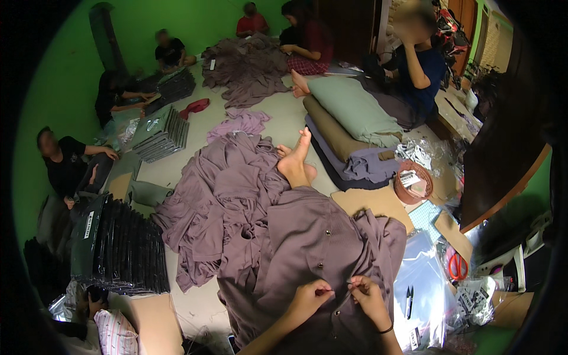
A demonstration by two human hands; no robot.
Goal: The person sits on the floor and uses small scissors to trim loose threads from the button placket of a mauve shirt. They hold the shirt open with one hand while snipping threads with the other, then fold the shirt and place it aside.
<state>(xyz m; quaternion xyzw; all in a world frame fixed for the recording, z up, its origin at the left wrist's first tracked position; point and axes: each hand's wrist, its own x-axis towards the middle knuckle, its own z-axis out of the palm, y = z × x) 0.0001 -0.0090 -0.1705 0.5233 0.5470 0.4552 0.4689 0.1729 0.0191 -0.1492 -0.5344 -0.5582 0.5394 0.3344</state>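
A mauve buttoned garment [322, 236] lies spread over my lap and legs, its button placket running down the middle. My left hand [310, 296] pinches the cloth near a button. My right hand [368, 294], a dark band at its wrist, pinches the fabric a little to the right, so both hands grip the same garment close together. My bare feet [296, 163] stick out beyond the garment. A heap of more mauve garments [219, 195] lies on the floor to the left of my legs.
Stacks of dark packaged items [118, 248] stand at my left. Clear plastic bags [423, 278], small snips [409, 299] and orange scissors [457, 266] lie at my right. Folded cloth bolts [349, 118] lie ahead. Several other people sit around the floor.
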